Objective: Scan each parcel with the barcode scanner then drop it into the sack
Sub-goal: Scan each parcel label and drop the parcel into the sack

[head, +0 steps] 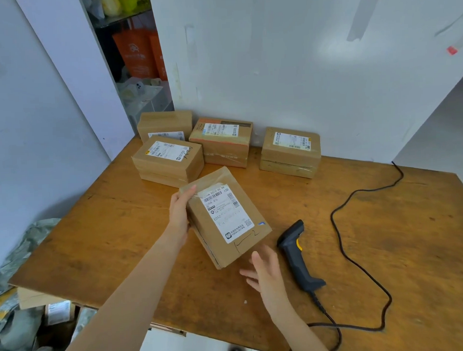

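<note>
A brown cardboard parcel (226, 217) with a white shipping label facing up is tilted over the wooden table (109, 232). My left hand (179, 211) grips its far left edge. Just below the parcel's near corner, my right hand (265, 274) hovers with fingers spread and holds nothing. The dark grey barcode scanner (297, 254) with a yellow trigger lies on the table right beside my right hand. Several more labelled parcels (168, 160) wait at the back of the table. The grey sack (21, 261) gapes at the table's left edge, with parcels in it.
The scanner's black cable (359, 265) loops across the right half of the table and runs off the near edge. White wall panels close in the back and left. A shelf with orange bags (139, 52) stands behind the gap.
</note>
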